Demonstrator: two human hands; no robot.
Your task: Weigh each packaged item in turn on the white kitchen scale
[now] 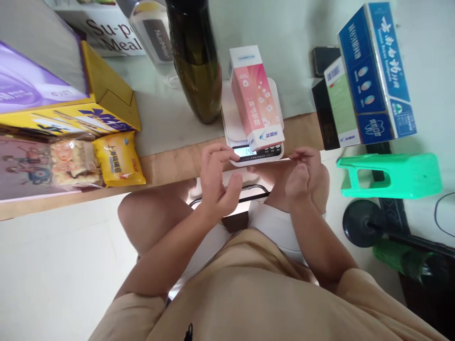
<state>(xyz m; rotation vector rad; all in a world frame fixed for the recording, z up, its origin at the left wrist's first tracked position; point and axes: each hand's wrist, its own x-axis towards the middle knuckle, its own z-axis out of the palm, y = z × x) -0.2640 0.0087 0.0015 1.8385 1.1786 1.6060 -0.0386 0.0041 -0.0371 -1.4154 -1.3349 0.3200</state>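
Note:
A pink and white carton [256, 98] stands on a small white kitchen scale [232, 124] at the table's front edge; the scale's lit display [245, 151] shows digits. My left hand [216, 179] hovers just in front of the scale's display with its fingers curled loosely and apart, holding nothing. My right hand [304, 174] rests near the scale's right front corner, fingers bent inward, nothing visible in it. Both hands sit above my bare knees.
A dark bottle [197, 61] and a clear bottle [156, 38] stand behind the scale. Yellow and purple boxes [71, 94] and snack packets [119, 158] lie at left. Blue and green cartons [369, 80] stand at right, above a green plastic stool [391, 174].

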